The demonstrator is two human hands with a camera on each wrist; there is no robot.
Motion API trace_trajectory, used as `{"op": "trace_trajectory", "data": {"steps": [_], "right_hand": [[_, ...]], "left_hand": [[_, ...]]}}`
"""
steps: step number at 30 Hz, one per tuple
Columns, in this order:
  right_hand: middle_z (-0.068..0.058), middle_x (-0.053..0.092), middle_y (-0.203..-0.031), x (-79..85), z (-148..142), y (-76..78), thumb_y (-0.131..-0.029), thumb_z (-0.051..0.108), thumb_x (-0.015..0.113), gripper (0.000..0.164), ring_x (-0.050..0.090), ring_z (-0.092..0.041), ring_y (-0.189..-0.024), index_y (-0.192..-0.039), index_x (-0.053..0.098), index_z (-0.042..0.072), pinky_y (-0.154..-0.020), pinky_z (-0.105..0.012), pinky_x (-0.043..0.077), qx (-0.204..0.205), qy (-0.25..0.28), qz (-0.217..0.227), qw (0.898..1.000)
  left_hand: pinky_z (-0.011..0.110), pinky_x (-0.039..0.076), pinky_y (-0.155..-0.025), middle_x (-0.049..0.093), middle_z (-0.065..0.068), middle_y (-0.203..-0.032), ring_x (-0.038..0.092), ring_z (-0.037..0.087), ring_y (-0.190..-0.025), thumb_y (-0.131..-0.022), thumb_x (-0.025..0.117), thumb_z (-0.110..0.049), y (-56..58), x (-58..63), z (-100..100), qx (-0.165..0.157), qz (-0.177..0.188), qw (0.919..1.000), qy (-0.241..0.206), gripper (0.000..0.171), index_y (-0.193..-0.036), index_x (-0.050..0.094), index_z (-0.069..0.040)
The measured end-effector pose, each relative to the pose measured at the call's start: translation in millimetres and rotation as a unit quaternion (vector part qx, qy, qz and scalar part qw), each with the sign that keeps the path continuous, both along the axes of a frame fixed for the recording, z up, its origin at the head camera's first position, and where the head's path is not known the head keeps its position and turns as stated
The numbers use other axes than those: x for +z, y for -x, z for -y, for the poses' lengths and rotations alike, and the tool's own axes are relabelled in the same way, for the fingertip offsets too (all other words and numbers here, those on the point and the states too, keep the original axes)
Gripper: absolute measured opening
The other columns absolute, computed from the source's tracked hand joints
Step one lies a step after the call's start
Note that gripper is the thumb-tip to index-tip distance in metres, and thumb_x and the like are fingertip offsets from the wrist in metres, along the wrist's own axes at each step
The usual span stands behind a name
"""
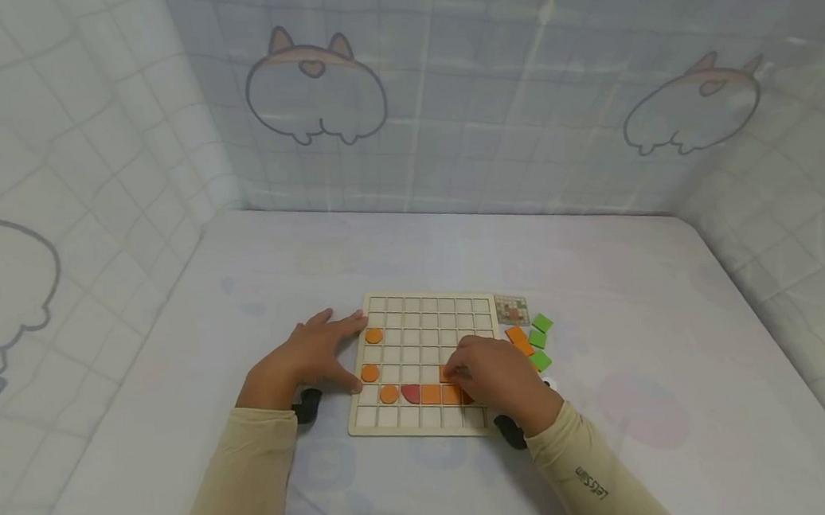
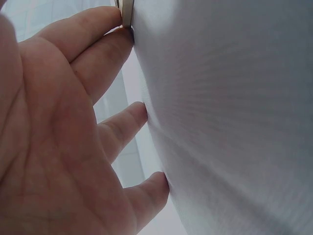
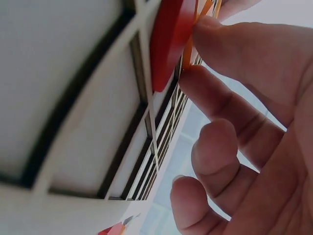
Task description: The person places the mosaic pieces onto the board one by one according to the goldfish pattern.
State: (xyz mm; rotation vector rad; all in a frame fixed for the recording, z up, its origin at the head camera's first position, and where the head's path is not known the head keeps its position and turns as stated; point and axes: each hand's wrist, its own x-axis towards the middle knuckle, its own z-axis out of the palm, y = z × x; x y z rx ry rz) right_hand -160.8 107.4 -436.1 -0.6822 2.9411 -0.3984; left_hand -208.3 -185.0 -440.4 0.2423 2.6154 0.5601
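A cream grid board point(image 1: 367, 431) lies on the table. My left hand point(image 1: 309, 356) is spread at its left side, fingers and thumb against the edge. In the left wrist view, two fingertips point(image 2: 126, 36) meet the board's edge while the other two rest on the cloth. Over the lower right cells, my right hand point(image 1: 496, 373) pinches an orange square tile point(image 1: 444, 372) between thumb and forefinger. Just below it, a row holds an orange disc point(image 1: 389, 395), a red rounded piece point(image 1: 411, 394) and orange squares point(image 1: 431, 394). A red piece point(image 3: 168, 49) shows close by in the right wrist view.
Two more orange discs sit in the board's left column, one being the upper disc point(image 1: 373, 336). A patterned card point(image 1: 513, 310) lies right of the board, with green tiles point(image 1: 538, 338) and an orange tile point(image 1: 520, 339) nearby. Patterned cloth walls point(image 1: 487, 85) surround the table.
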Motion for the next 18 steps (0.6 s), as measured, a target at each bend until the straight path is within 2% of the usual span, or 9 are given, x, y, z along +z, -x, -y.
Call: {"op": "trace_trajectory", "data": {"steps": [9, 14, 18], "right_hand": [[0.014, 0.072, -0.094, -0.1, -8, -3.7, -0.088, 0.019, 0.078, 0.014, 0.066, -0.006, -0.084, -0.098, 0.083, 0.029, -0.066, -0.022, 0.048, 0.007, -0.015, -0.027, 0.999], [0.009, 0.073, -0.108, 4.0, -32, -11.3, -0.087, 0.013, 0.075, 0.026, 0.068, -0.01, -0.099, -0.111, 0.079, 0.024, -0.076, -0.028, 0.054, -0.035, -0.006, -0.016, 0.999], [0.005, 0.072, -0.116, 12.2, -56, -18.8, -0.087, 0.011, 0.074, 0.032, 0.067, -0.016, -0.102, -0.117, 0.076, 0.02, -0.082, -0.036, 0.055, -0.075, 0.017, 0.009, 0.997]], "left_hand": [[0.081, 0.018, -0.112, 0.019, 0.021, -0.168, 0.009, 0.055, -0.153, -0.063, 0.096, -0.045, -0.7, -0.7, -3, 0.008, 0.003, 1.0, -0.002, 0.116, -0.16, 0.034, -0.031], [0.08, 0.017, -0.113, 0.02, 0.022, -0.168, 0.009, 0.054, -0.153, -0.063, 0.095, -0.046, 0.0, -1.6, -1, -0.002, -0.001, 1.0, -0.002, 0.115, -0.16, 0.035, -0.03], [0.08, 0.017, -0.113, 0.019, 0.024, -0.167, 0.01, 0.054, -0.153, -0.065, 0.094, -0.047, 1.1, -2.1, 2, -0.008, -0.004, 1.0, 0.002, 0.114, -0.16, 0.034, -0.029]]}}
